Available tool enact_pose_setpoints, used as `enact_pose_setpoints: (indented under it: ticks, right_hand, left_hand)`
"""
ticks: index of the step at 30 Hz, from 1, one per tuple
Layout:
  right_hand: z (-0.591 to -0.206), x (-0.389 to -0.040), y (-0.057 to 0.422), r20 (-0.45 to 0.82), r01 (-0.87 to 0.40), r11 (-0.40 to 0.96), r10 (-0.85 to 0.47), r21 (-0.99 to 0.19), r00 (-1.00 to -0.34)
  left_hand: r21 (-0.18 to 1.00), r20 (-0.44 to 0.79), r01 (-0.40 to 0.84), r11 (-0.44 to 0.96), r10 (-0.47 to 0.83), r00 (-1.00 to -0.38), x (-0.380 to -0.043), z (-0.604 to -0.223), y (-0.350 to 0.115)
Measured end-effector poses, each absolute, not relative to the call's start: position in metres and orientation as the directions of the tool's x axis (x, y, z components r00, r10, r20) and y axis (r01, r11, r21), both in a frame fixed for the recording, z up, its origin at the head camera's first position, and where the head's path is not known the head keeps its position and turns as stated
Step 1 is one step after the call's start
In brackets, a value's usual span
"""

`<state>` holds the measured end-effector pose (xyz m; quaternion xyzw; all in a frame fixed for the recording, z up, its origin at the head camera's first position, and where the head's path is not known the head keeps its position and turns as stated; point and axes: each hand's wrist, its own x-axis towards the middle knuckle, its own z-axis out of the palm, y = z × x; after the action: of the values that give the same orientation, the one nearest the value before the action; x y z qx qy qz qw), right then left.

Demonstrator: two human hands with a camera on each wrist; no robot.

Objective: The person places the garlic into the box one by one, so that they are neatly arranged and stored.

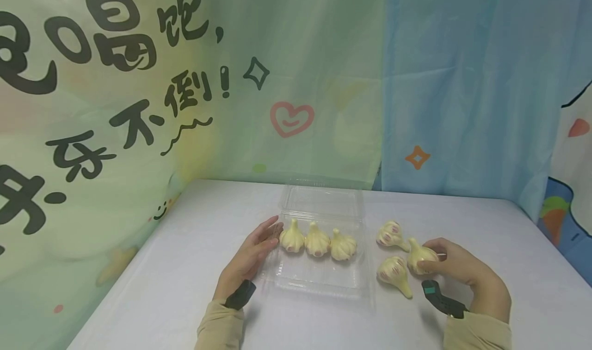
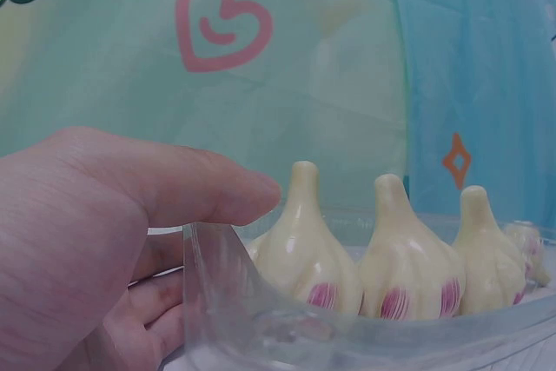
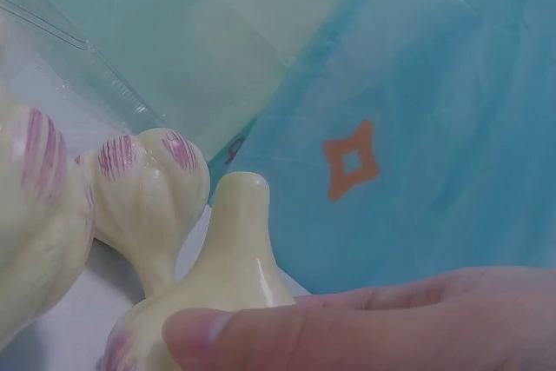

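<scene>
Garlic bulb [image 1: 423, 260] is pointing stem-up right of the clear container [image 1: 316, 278], its long axis leaning left in the head view; the right hand [image 1: 458, 263] is pinching it. The left hand [image 1: 251, 252], thumb and fingers apart, is flanking the container; only that view is showing both hands.

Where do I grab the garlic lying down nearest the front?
Probably pinch that garlic across its fat round bulb, coming down from above. It lies on its side, its thin stem pointing to the near right, so the wide bulb should give a steadier hold.
</scene>
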<state>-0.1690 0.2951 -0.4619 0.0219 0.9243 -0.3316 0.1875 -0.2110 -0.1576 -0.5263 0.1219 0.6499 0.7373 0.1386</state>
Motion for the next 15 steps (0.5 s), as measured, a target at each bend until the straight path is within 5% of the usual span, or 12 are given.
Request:
enact_pose_setpoints:
  ticks: [15]
  right_hand:
    - [-0.4633, -0.1696, 0.296, -0.352, 0.146, 0.78, -0.101, -0.609, -0.93]
  left_hand:
    - [0.991, 0.008, -0.041, -0.128, 0.36, -0.933, -0.2116, -0.5267, -0.1572]
